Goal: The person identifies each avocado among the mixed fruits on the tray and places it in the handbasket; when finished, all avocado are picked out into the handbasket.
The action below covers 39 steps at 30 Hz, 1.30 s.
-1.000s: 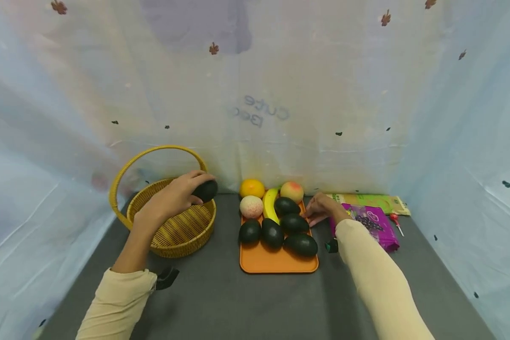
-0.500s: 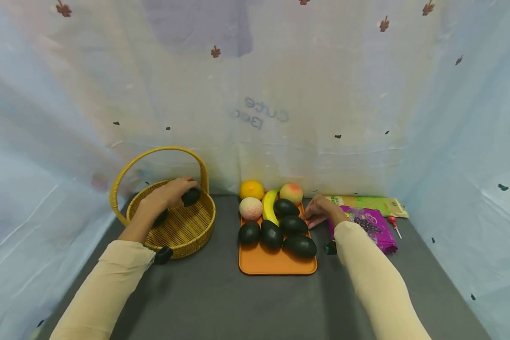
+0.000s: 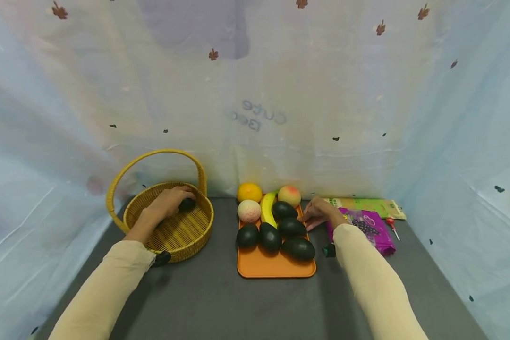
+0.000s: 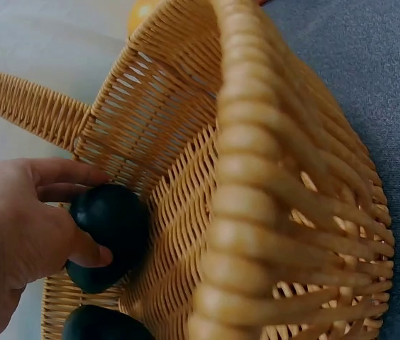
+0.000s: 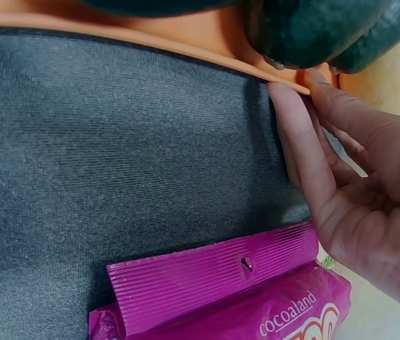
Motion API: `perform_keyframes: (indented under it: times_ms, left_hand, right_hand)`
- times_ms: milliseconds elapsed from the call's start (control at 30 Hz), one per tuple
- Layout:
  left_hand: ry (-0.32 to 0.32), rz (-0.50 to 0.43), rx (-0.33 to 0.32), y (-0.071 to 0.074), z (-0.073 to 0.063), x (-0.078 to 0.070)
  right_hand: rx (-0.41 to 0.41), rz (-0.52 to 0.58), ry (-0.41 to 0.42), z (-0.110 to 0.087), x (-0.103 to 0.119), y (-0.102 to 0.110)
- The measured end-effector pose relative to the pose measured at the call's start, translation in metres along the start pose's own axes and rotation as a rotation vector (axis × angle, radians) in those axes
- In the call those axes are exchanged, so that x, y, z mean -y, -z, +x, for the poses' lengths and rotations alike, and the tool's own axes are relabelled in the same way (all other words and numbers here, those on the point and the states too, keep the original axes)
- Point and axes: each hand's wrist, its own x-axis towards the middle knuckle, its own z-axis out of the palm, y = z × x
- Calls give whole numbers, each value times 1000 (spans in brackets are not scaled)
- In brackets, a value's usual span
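Note:
Inside the yellow wicker basket (image 3: 202, 238), my left hand (image 3: 167, 203) grips a dark green avocado (image 4: 112, 223), thumb on one side and fingers on the other. The avocado sits low against the basket's wall, and a second avocado (image 4: 104, 324) lies beside it in the left wrist view. My right hand (image 3: 320, 211) pinches the side rim of the orange tray (image 3: 276, 269) between thumb and fingers. That tray bears several avocados (image 3: 298, 249), a banana (image 3: 268, 208), an orange (image 3: 249, 192), a speckled pale pink fruit (image 3: 249, 211) and a peach (image 3: 289, 196).
Right of the tray lie a purple snack bag (image 3: 374, 231), a green packet (image 3: 371, 206) and a red lollipop (image 3: 391, 223). The basket's tall handle (image 3: 165, 152) arches over it. Pale curtains (image 3: 255, 94) close off the back and sides of the grey table (image 3: 238, 307).
My left hand has carried the avocado leftward and down into the basket. The right hand has stayed at the tray's rim.

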Motion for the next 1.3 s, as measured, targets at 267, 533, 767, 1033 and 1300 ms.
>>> perform_keyframes:
  times_ms: [267,533,767,1033,1300]
  left_hand:
    - [67,6,-52,0,-2,7]
    - [99,8,-18,2,-3,4]
    - [84,-12,-19,6,-7,0]
    - [68,-52,-58,15,-13,-3]
    - [5,-67,-233,17,-13,-17]
  right_hand:
    - [-11,-4,0,4,-1,0]
    - [22,10,22,0,1,1]
    - [18,3,-2,2,0,0]
    - [9,0,-9,6,-4,-2]
    - [-9,-3,-10,5,-2,-1]
